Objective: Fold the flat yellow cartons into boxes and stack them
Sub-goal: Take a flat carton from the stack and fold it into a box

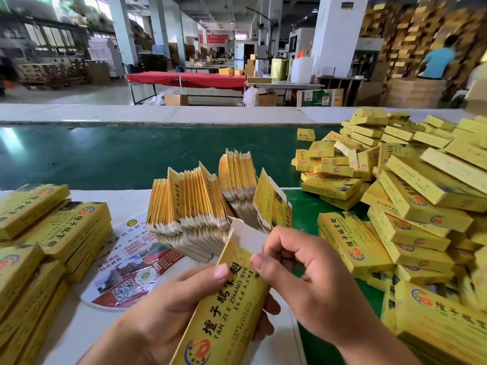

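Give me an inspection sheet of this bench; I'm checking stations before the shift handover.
Surface: white table top, with a green mat on its right part.
Job's things: one carton in hand, its far end flap open; flat cartons standing on edge in bundles; folded boxes heaped loosely at right; more boxes stacked at left.
Clutter: a round printed card lying under the flat cartons.
Grippers: left hand holds the carton's body; right hand pinches its upper end.
Cables: nothing seen.
Surroundings: green conveyor belt behind the table; a person in a blue shirt by pallets far right.
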`<act>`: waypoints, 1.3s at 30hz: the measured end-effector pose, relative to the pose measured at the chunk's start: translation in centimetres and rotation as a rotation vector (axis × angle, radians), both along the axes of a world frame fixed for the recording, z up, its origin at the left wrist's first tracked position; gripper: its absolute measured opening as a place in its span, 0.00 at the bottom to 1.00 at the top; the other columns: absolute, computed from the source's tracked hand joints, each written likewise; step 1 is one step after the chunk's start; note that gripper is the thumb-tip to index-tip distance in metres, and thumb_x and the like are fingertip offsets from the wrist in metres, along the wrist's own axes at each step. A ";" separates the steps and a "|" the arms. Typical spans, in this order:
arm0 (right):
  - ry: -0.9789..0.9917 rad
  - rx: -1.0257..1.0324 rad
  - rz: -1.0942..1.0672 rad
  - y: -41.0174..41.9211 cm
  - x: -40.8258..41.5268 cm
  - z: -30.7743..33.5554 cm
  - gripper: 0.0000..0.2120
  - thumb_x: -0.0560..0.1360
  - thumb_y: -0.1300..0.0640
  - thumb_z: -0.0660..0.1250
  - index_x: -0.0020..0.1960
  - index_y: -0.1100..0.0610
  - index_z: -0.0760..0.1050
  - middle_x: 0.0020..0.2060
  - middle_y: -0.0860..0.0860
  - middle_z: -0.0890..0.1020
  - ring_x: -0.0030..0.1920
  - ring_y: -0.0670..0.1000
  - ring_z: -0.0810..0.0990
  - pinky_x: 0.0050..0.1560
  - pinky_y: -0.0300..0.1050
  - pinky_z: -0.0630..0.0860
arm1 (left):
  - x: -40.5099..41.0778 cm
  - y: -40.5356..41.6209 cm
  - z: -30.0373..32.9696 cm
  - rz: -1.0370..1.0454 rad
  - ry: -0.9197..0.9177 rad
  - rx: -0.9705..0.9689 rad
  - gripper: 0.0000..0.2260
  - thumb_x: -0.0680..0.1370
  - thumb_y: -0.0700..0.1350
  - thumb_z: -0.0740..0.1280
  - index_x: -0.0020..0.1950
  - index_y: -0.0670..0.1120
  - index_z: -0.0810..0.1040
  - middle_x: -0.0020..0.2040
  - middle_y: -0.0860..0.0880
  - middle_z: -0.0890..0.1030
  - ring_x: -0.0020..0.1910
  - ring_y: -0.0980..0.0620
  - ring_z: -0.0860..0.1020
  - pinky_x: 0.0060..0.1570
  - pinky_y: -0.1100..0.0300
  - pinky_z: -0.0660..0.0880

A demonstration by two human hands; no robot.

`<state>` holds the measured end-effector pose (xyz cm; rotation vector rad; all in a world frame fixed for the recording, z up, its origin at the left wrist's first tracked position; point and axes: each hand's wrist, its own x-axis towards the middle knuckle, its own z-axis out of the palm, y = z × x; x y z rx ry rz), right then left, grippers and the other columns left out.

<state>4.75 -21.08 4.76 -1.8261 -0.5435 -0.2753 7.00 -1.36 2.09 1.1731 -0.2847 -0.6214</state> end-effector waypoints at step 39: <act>-0.057 -0.296 -0.118 2.9 -0.4 -1.7 0.17 0.78 0.36 0.56 0.54 0.45 0.76 0.27 0.37 0.74 0.27 0.40 0.73 0.28 0.30 0.62 | -0.2 -2.3 0.2 0.646 -0.292 0.070 0.22 0.55 0.58 0.79 0.42 0.46 0.84 0.38 0.40 0.85 0.34 0.44 0.84 0.30 0.56 0.79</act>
